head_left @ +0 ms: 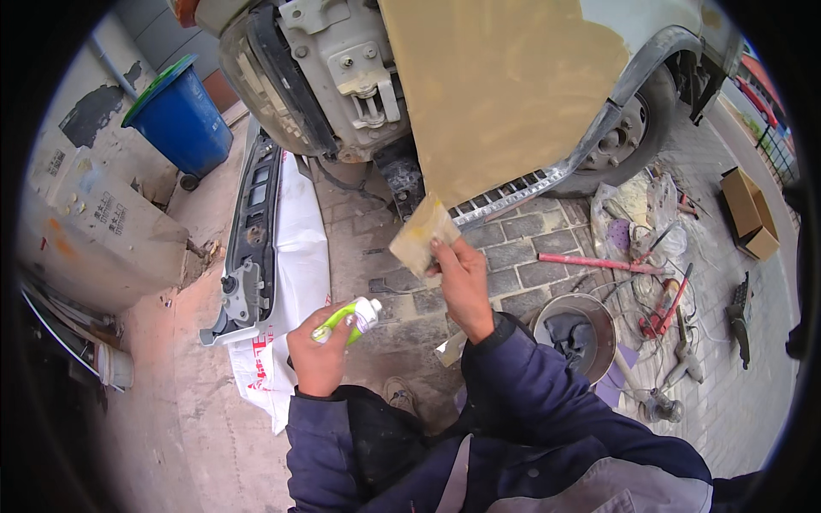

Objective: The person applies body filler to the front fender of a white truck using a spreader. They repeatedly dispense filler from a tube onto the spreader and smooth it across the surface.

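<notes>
My left hand [318, 357] is closed around a small green and white tube [366, 316], its white cap end pointing to the right. In my right hand [466, 289] a flat, square, tan putty spreader [417, 238] is pinched at its lower corner between thumb and fingers. A yellow smear shows on its upper part. Beyond the spreader stands a vehicle with a tan, putty-coloured body panel [505, 103]. The front parts [346, 64] to its left lie exposed. My two hands are apart, and neither they nor the spreader clearly touch the panel.
On the left, a detached bumper [248, 248] lies on white sheeting [299, 256], with a blue bin [180, 115] behind. At right are a metal bucket [609, 342] with dark cloth, a red bar [590, 261], tools with cables, a plastic bag [607, 244] and a cardboard box [746, 214].
</notes>
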{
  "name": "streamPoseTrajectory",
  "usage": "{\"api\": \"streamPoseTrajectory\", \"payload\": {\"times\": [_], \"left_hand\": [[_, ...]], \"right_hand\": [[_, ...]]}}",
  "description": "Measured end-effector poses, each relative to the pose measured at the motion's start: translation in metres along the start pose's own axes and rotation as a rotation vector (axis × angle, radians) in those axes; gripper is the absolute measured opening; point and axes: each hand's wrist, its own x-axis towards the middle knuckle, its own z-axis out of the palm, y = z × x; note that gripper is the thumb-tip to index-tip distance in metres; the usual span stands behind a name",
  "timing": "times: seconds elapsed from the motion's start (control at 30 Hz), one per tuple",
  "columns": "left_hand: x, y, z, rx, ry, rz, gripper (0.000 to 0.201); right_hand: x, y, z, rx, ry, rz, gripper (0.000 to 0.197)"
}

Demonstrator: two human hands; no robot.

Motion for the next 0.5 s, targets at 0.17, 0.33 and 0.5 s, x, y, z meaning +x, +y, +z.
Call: {"api": "streamPoseTrajectory", "payload": {"times": [0.17,0.33,0.5], "left_hand": [[0.001,-0.002,-0.007,-0.138,0.081,-0.059,0.025],[0.003,-0.003,-0.001,-0.176,0.083,-0.057,0.026],[0.001,0.001,0.000,-0.163,0.057,-0.058,0.025]], "right_hand": [[-0.038,0.011,-0.026,-0.140,-0.222,0.109,0.028],[-0.055,0.005,-0.019,-0.100,-0.302,0.139,0.026],[-0.052,-0.011,-0.023,-0.173,-0.395,0.148,0.025]]}}
